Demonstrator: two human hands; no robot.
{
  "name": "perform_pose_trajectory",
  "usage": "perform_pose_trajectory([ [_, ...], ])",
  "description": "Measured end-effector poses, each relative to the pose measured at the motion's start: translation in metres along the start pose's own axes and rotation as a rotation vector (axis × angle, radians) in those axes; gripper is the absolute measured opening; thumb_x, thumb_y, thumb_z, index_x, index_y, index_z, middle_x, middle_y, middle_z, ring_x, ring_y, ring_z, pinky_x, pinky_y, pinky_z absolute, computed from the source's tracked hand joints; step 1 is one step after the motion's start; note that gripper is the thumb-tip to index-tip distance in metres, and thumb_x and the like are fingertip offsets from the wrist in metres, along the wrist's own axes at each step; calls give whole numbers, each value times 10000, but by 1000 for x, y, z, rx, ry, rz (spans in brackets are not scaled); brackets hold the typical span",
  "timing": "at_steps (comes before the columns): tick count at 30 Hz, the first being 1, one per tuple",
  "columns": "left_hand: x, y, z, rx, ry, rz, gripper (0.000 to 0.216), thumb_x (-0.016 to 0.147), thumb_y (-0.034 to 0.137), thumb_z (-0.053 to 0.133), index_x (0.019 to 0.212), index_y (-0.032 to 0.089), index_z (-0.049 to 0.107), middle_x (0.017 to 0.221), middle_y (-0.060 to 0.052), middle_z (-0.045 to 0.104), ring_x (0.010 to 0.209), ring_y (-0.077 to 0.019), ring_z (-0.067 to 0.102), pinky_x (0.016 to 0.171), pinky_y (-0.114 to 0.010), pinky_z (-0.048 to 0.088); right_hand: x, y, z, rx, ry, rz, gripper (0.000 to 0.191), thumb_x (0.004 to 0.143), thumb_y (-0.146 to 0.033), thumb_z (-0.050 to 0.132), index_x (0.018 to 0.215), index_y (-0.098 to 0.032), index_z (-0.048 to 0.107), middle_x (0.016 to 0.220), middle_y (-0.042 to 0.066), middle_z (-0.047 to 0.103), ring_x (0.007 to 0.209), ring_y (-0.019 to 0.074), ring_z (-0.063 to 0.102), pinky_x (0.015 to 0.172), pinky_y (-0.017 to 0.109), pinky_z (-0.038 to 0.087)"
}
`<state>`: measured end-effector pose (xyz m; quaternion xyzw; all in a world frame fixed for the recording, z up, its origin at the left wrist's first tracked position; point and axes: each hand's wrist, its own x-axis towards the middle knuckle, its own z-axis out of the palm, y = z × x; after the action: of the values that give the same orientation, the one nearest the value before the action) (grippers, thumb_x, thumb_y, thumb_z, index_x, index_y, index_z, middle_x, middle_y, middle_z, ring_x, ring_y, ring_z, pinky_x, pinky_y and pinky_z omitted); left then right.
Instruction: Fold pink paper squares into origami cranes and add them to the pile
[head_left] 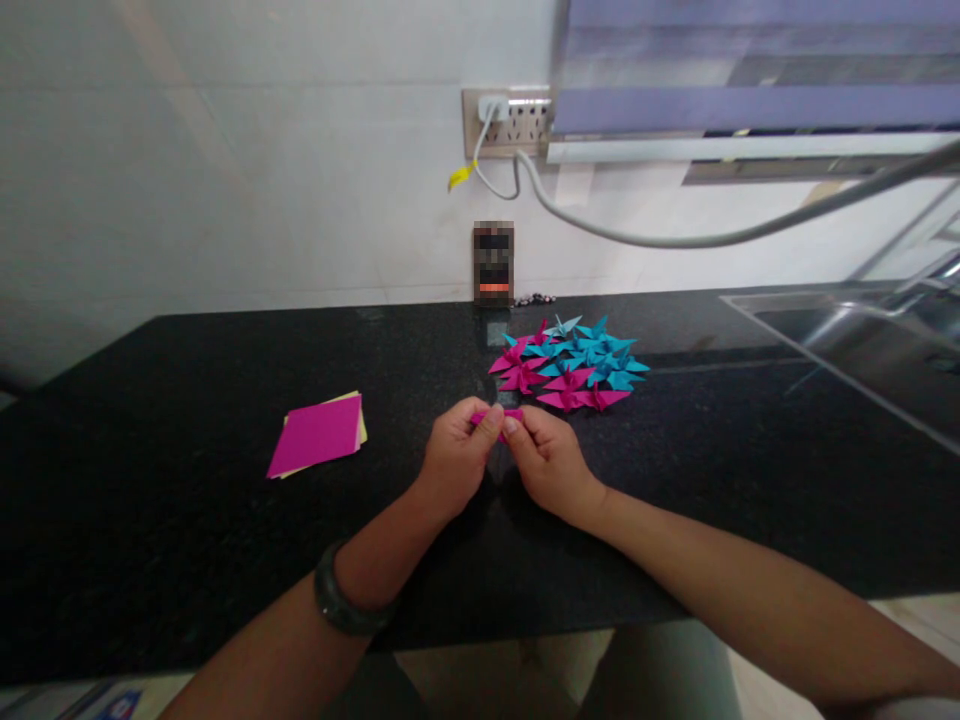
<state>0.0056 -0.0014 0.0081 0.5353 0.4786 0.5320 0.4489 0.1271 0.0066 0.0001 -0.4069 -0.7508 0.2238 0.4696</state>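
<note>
Between my two hands is a small folded piece of magenta paper [513, 414], mostly covered by my fingers and thumbs. My left hand [459, 450] pinches its left side, thumb on top. From the other side my right hand [553, 460] grips it with the thumb near the left one. Just beyond my hands lie several folded paper cranes, magenta ones [568, 380] nearer and blue ones [600, 350] behind and to the right. To the left rests a stack of square paper [319, 435], magenta on top with pale yellow edges showing below.
The black countertop [187, 540] reaches the wall. A phone-like object [493, 265], blurred out, leans there beside a beaded string [534, 299]. Above it are a socket panel [517, 125] and a grey hose [675, 240]. A metal sink [847, 330] is at the right.
</note>
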Motion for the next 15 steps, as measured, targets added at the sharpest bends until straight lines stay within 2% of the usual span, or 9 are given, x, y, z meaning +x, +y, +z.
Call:
perform_pose_trajectory([
  [2, 1, 2, -5, 35, -7, 24, 296, 766, 372, 543, 569, 166, 466, 435, 66, 407, 414, -60, 346, 428, -197, 269, 1, -1, -2, 41, -22, 7, 284, 845, -262, 413, 574, -175, 412, 549, -29, 392, 517, 86, 374, 498, 216, 303],
  [4, 4, 3, -12, 57, -34, 9, 306, 762, 379, 551, 564, 162, 468, 429, 62, 413, 415, -61, 352, 423, -194, 263, 5, 0, -5, 135, -115, 41, 297, 836, -280, 422, 560, -171, 429, 524, -36, 385, 495, 78, 368, 476, 208, 300],
  [6, 8, 2, -19, 48, -155, -55, 307, 738, 394, 583, 571, 157, 480, 431, 57, 436, 406, -59, 369, 415, -190, 273, 8, 2, -8, 257, -229, 134, 264, 807, -282, 455, 570, -167, 464, 489, -51, 379, 448, 64, 355, 431, 194, 281],
  [8, 12, 0, -24, 3, -286, -138, 302, 696, 396, 633, 585, 151, 494, 454, 50, 470, 395, -57, 382, 393, -185, 271, 10, 3, -9, 391, -269, 258, 157, 764, -272, 508, 653, -163, 519, 471, -72, 390, 393, 49, 337, 385, 181, 255],
  [11, 15, -3, -24, -107, -222, -202, 303, 653, 383, 684, 603, 141, 507, 484, 46, 507, 408, -50, 421, 407, -171, 319, 10, 4, -8, 579, -238, 409, 124, 721, -283, 562, 735, -162, 534, 453, -91, 421, 330, 35, 324, 336, 170, 250],
  [13, 14, -4, -22, -195, -181, -235, 287, 663, 390, 679, 672, 135, 547, 555, 25, 568, 473, -63, 501, 471, -177, 397, 10, 5, -7, 671, -194, 468, 156, 706, -305, 582, 738, -165, 521, 470, -81, 483, 321, 38, 361, 331, 171, 304],
  [15, 13, -4, -19, -244, -191, -278, 291, 682, 406, 659, 732, 129, 582, 626, -6, 616, 531, -83, 561, 520, -195, 447, 10, 7, -6, 726, -158, 494, 185, 691, -316, 604, 747, -166, 513, 509, -62, 550, 335, 46, 415, 355, 182, 368],
])
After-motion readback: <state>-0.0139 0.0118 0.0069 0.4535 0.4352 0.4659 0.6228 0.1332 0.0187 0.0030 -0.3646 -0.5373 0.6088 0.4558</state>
